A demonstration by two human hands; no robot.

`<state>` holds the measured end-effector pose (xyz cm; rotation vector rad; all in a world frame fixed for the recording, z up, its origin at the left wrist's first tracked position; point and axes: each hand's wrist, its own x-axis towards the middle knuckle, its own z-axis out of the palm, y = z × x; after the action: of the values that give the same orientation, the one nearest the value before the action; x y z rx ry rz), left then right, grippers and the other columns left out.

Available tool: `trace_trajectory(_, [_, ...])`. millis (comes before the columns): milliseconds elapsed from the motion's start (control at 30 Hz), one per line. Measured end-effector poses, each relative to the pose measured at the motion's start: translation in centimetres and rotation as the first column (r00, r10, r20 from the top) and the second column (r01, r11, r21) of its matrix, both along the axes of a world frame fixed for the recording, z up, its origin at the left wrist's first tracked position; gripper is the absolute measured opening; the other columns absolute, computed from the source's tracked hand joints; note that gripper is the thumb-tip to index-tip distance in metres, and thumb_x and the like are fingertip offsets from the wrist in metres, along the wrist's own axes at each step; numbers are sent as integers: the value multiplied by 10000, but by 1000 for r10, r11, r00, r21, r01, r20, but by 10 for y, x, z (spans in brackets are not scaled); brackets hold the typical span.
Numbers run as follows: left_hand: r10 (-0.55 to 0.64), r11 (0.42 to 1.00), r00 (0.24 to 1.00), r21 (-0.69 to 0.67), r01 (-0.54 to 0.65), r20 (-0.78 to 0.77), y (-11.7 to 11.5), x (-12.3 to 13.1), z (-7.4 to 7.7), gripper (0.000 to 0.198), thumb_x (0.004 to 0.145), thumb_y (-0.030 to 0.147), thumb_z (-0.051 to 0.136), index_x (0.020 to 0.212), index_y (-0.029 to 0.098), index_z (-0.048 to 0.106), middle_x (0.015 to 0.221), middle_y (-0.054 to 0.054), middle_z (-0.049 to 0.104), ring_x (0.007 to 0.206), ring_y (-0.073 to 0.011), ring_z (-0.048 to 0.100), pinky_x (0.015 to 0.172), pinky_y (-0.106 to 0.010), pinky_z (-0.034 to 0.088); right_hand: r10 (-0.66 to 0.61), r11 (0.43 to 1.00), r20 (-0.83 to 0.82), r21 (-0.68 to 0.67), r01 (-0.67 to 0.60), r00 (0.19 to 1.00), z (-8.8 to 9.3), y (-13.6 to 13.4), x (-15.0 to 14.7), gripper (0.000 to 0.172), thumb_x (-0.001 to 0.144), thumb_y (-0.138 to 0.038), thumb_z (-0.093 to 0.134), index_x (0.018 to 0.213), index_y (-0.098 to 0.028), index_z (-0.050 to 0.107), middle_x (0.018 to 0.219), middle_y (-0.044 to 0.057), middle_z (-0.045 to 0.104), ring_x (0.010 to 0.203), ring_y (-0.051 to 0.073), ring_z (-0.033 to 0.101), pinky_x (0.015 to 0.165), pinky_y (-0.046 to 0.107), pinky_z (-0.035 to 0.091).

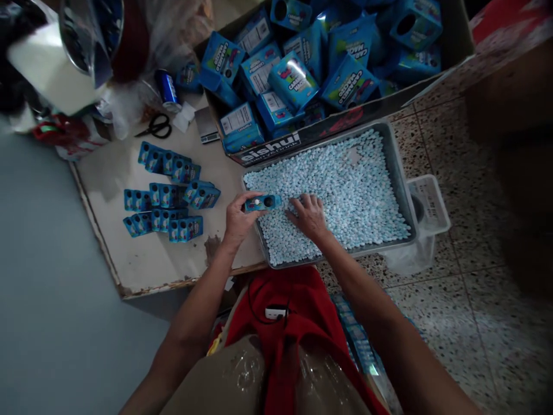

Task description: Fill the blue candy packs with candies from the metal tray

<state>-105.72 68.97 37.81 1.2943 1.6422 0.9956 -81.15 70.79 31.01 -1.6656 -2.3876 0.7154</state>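
Note:
My left hand (239,219) grips a small blue box (262,202) and holds it over the near left corner of a grey metal tray (394,151). The tray is filled with pale blue and white candies (345,184). Beside the box, my right hand (309,217) rests palm down on the candies, its fingers curled into the pile. Whether those fingers hold candies is hidden.
Several small blue boxes (170,193) lie in rows on the white board (142,253) to the left. A cardboard carton (276,147) full of larger blue boxes (298,80) stands behind the tray. Scissors (156,127) lie at the back left. A white container (427,204) sits right of the tray.

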Motion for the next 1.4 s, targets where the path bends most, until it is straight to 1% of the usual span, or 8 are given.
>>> trace_trajectory(200, [45,997,971,-70,-29,236,-8,-15,-8,382,775,405,874,1087,217,758,1213,-93,787,1175,-264,730,1035,-399,581,-333,940,-337,-197,280,880,2,18,3,264,898,-471,663,840,-215,690,838,60,646,777,215,566,771,348,461])
trace_trajectory(300, [7,1000,983,-28,-2,183,-9,-22,-5,347,793,380,871,1080,217,765,1203,-94,785,1153,-257,735,1040,-406,577,-671,741,-577,-548,388,466,16,18,10,337,811,-552,720,776,-239,601,662,-29,508,607,148,443,585,285,362])
trace_trajectory(400, [-57,998,998,28,56,5,-5,-25,3,339,767,286,905,1080,239,785,1173,-77,781,1135,-260,725,1041,-415,568,-787,616,-586,-761,203,192,39,20,11,389,788,-627,661,771,-257,544,643,-38,479,526,127,348,493,278,261])
trace_trajectory(600, [-205,976,935,16,219,-291,10,-1,14,426,691,165,947,1083,266,812,1060,-56,765,1068,-276,697,975,-409,564,-678,734,-734,-679,10,-32,91,29,-32,404,835,-596,657,709,-262,468,767,23,559,630,168,469,596,330,423])
trace_trajectory(767, [-271,958,897,-4,288,-350,19,24,13,333,771,150,868,1079,262,808,1017,-57,750,1055,-275,678,971,-404,557,-493,860,-870,-484,163,19,106,30,-75,489,902,-561,677,591,-258,454,657,5,461,683,190,481,710,365,447])
trace_trajectory(1033, [-164,985,960,23,173,-225,20,35,-6,407,714,90,900,1080,232,792,1089,-53,770,1100,-270,699,1003,-406,559,-596,756,-766,-636,153,-242,78,42,-41,591,949,-677,604,636,-261,323,631,-34,310,635,187,425,736,383,487])
trace_trajectory(1233, [-80,995,996,54,83,-50,15,36,-18,383,735,83,893,1066,244,787,1127,-55,791,1122,-242,734,1029,-400,576,-696,708,-598,-478,520,398,64,24,23,495,883,-722,632,764,-242,664,769,26,658,842,230,636,890,429,535])
trace_trajectory(1400, [9,995,991,101,5,-135,17,18,-7,406,736,170,930,1108,249,788,1156,-70,789,1133,-264,730,1038,-428,574,-468,883,-289,-110,456,835,67,9,64,567,849,-761,649,876,-219,811,1196,164,783,1171,340,680,1115,559,450])
